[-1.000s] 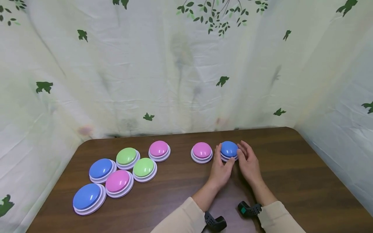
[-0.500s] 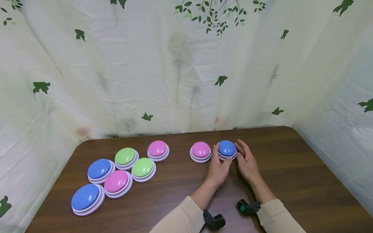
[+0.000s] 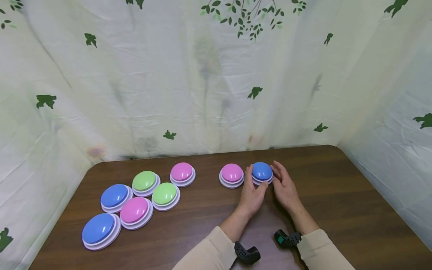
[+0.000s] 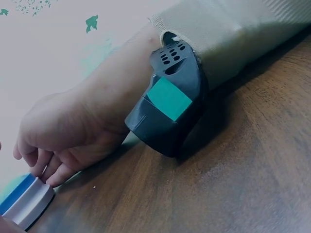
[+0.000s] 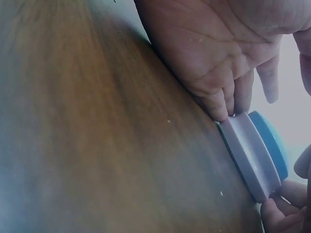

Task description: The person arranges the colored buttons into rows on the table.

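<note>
A blue dome push button [image 3: 262, 170] on a white round base stands upright on the table at the right of the head view. My left hand [image 3: 250, 195] curls round its left and front, the thumb at the front rim. My right hand [image 3: 287, 189] rests its fingers along the right side. In the left wrist view the right hand [image 4: 73, 131] has its fingertips at the white base of the button [image 4: 34, 204]. In the right wrist view, fingertips of the left hand [image 5: 214, 53] and of the right hand [image 5: 286, 213] touch opposite sides of the button base [image 5: 250, 155].
A pink button [image 3: 231, 173] stands close left of the left hand. Farther left are another pink button [image 3: 181, 172], green buttons [image 3: 164, 194], [image 3: 144, 181], a nearer pink button [image 3: 135, 210] and blue buttons [image 3: 114, 195], [image 3: 98, 228]. A curtain [image 3: 141, 93] hangs behind the brown table [image 3: 337, 210].
Both hands and the blue button have slid very slightly left, a little closer to the neighbouring pink button. The whole head view has also shifted a little. The other buttons keep their arrangement.
</note>
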A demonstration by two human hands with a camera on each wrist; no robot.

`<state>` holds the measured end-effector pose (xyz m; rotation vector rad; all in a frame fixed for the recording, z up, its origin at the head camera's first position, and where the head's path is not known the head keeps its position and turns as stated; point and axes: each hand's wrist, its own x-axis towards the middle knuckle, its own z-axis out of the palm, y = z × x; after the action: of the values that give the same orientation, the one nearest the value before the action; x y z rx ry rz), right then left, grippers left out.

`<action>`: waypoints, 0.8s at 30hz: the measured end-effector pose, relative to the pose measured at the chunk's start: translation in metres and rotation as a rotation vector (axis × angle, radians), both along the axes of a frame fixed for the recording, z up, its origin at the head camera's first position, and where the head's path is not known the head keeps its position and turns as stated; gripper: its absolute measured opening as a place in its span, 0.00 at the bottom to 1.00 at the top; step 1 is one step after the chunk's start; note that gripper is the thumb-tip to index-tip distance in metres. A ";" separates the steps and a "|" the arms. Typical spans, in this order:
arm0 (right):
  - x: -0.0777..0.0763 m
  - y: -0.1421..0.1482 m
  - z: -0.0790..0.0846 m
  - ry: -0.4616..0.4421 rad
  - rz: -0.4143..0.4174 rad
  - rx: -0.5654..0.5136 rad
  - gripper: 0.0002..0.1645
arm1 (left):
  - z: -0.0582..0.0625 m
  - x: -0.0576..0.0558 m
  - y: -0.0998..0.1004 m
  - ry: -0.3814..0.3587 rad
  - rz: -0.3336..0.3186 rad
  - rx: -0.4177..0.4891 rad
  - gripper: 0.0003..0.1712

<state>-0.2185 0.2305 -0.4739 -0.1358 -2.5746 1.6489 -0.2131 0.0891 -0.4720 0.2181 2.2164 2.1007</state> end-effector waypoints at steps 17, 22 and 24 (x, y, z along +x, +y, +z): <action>0.001 -0.001 -0.001 0.010 -0.013 -0.004 0.34 | -0.001 0.000 -0.002 0.023 -0.039 -0.068 0.47; 0.002 -0.001 -0.001 0.040 -0.030 -0.024 0.34 | -0.002 0.004 -0.002 0.090 -0.050 -0.065 0.46; 0.002 -0.001 -0.001 0.042 -0.035 -0.029 0.34 | -0.002 0.006 -0.002 0.121 -0.061 -0.074 0.46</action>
<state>-0.2161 0.2293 -0.4745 -0.1463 -2.5040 1.6595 -0.2068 0.0866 -0.4742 0.4129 2.3173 2.0201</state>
